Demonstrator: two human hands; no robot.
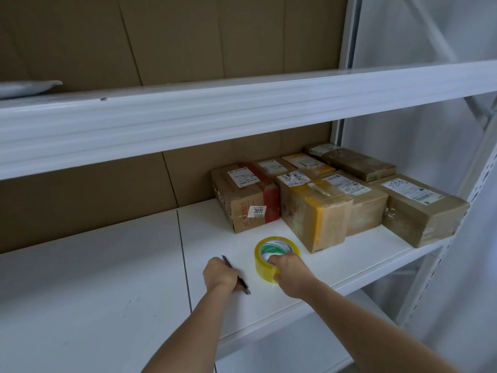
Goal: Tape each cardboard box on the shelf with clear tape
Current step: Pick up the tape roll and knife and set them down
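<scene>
Several cardboard boxes stand together at the right end of the white shelf (107,265). The leftmost box (246,200) carries red tape and a "3011" sticker; beside it is a box with yellow tape (314,214), and a long box (425,211) lies at the far right. A roll of yellowish clear tape (269,254) lies flat on the shelf in front of the boxes. My right hand (289,271) grips the roll's near edge, fingers reaching into its core. My left hand (219,274) holds a thin dark cutter (243,285) against the shelf, left of the roll.
An upper shelf beam (242,111) crosses the view just above the boxes. Brown cardboard sheets (107,197) line the back. White perforated uprights (457,224) stand at the right. A grey flat parcel (27,87) lies on the upper shelf at the left.
</scene>
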